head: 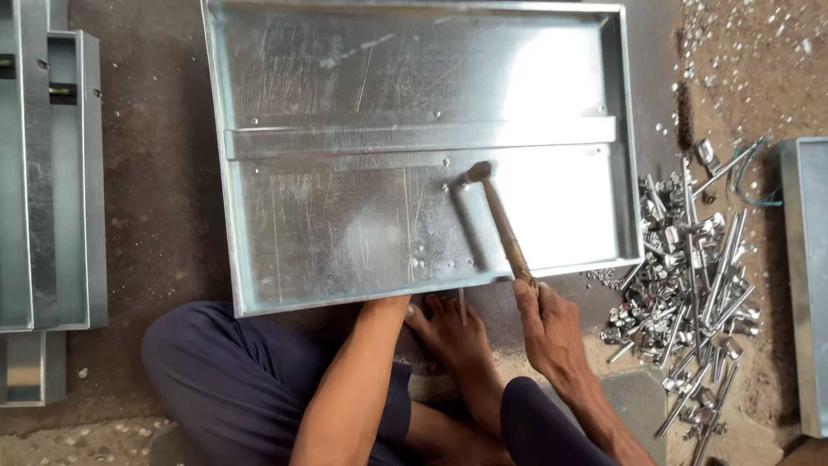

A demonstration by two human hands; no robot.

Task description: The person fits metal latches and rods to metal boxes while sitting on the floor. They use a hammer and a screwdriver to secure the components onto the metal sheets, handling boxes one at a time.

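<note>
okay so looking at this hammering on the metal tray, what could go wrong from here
The left hand reaches under the sheet-metal tray, where its thin edge could cut. A bare foot sits close below the hammer in the right hand; a slip might hit toes. Loose bolts beside could roll underfoot.

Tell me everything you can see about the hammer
The hammer has a small dark metal head and a long, thin, worn brownish handle. The head sits up and to the left, on or just above the flat floor of the shiny metal tray, just below its raised cross strip; contact is unclear. The handle slants down and to the right, crossing the tray's near rim. The right hand grips the handle's end. It casts a shadow on the sheet to its left.
</note>
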